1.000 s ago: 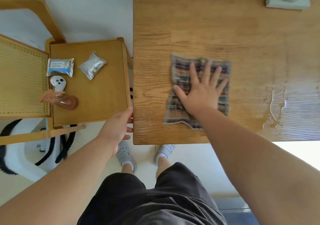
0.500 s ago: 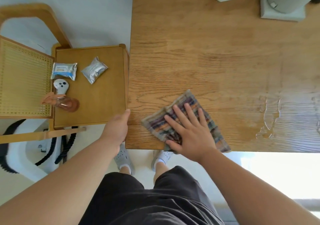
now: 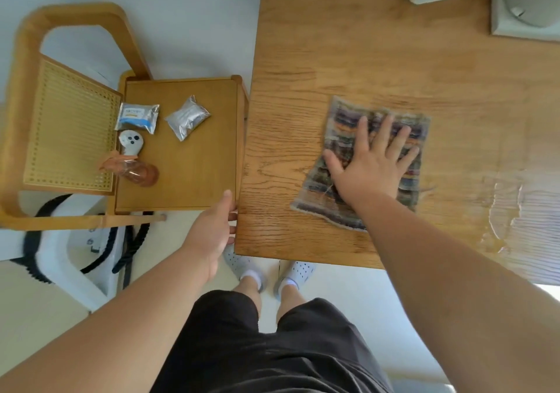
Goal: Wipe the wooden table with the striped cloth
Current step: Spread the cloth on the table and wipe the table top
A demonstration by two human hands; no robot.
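Top view. The large oak-grained wooden table [image 3: 378, 53] fills the upper right; a wet patch [image 3: 509, 211] glistens near its right edge. To its left stands a smaller brown wooden side table [image 3: 197, 174]. The multicoloured striped woven cloth [image 3: 348, 126] lies flat on the large table, blurred, left of the wet patch. My right hand [image 3: 371, 167] presses on it, palm down, fingers spread wide. My left hand [image 3: 213, 232] rests against the table's left edge, loosely curled, holding nothing.
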